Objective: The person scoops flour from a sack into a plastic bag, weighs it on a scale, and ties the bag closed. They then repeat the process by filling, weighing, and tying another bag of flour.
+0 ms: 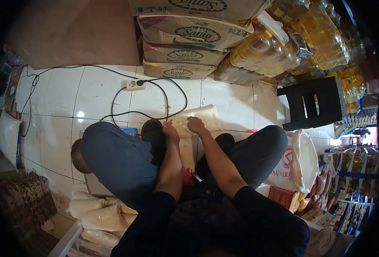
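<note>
Our right hand [195,124], just above the middle of the frame, is curled closed, and it looks to have the near edge of the clear bag [209,118] in its grip. Our left hand [171,128] is beside it, fingers bent and fingertips turned up; we cannot tell whether they pinch the plastic or nothing.

The bag, pale inside, lies flat on the tiled floor [236,100]. Its long axis slants from our left fingers, at its lower-left end, to its far corner on the right, so most of it reaches past our right hand. That makes the right hand the nearer one to the body of the bag, while the left is nearer to its lower-left end. The two hands are close together but apart, both on our side of the bag.

Farther out, a black cable [185,96] loops over the floor just beyond our left fingertips and runs to a socket [130,85] in the upper middle. Our dark shoes [154,139] flank our forearms. Cartons [181,55] are stacked at top centre, a black stool [336,100] is at the right, and filled packs [103,217] lie at the lower left.
</note>
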### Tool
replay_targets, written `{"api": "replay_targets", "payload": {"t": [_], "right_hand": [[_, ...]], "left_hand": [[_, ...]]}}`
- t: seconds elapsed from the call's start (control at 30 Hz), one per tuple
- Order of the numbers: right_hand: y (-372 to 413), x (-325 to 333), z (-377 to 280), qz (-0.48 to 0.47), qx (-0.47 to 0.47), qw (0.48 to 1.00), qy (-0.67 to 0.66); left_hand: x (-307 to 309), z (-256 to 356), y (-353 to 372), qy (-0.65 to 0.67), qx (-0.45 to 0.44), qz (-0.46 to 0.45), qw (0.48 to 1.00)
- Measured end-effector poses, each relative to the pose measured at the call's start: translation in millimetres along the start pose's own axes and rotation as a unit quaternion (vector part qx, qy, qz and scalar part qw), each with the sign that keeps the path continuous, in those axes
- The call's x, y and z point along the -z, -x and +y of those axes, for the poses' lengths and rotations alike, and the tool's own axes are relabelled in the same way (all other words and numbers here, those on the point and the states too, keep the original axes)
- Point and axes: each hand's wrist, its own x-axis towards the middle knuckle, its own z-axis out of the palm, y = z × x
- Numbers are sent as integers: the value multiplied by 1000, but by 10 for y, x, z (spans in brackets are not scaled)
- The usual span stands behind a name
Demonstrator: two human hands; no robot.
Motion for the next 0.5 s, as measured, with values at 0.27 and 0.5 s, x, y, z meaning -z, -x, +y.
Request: {"api": "replay_targets", "payload": {"t": [0.27,0.5], "right_hand": [[394,-365,-194,129,153,965,171],[331,-559,-292,85,197,974,73]], "left_hand": [[67,-239,-116,48,-16,-49,998],[123,8,30,24,35,-56,998]]}}
